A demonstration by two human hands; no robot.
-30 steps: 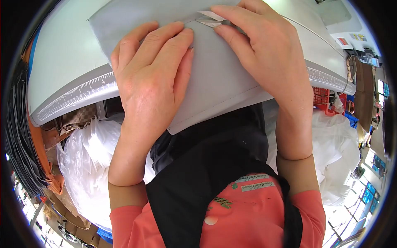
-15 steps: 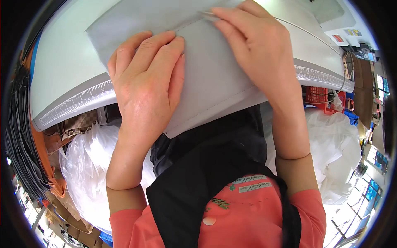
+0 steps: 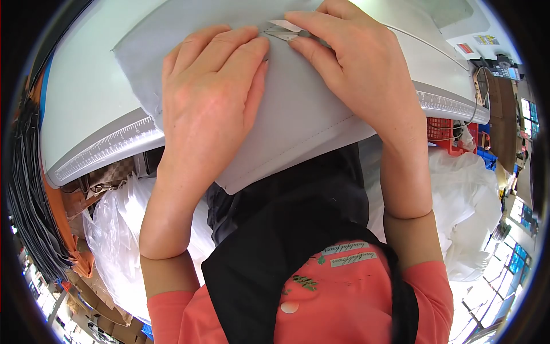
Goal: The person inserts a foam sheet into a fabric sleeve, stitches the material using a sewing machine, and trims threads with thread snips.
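A grey sheet of material [image 3: 286,109] with stitched lines lies over the table edge, its near part hanging toward my lap. My left hand [image 3: 212,97] rests palm down on it, fingers stretched out side by side, their tips near the upper stitch line. My right hand [image 3: 361,63] grips small thread snips [image 3: 301,34] between thumb and fingers. Their two pointed blades stand apart and point left, close to the left fingertips and the stitching. The snips' rear part is hidden inside the right hand.
A metal ruler strip [image 3: 109,146] runs along the front of the white table [image 3: 86,86]. White plastic bags [image 3: 464,212] bulge below on both sides. A red basket [image 3: 440,129] stands at the right, and dark strips [image 3: 31,189] hang at the far left.
My left hand has shifted slightly up and right. The snips' blades now show spread apart, nearer to the left fingertips. The grey sheet has moved slightly leftward.
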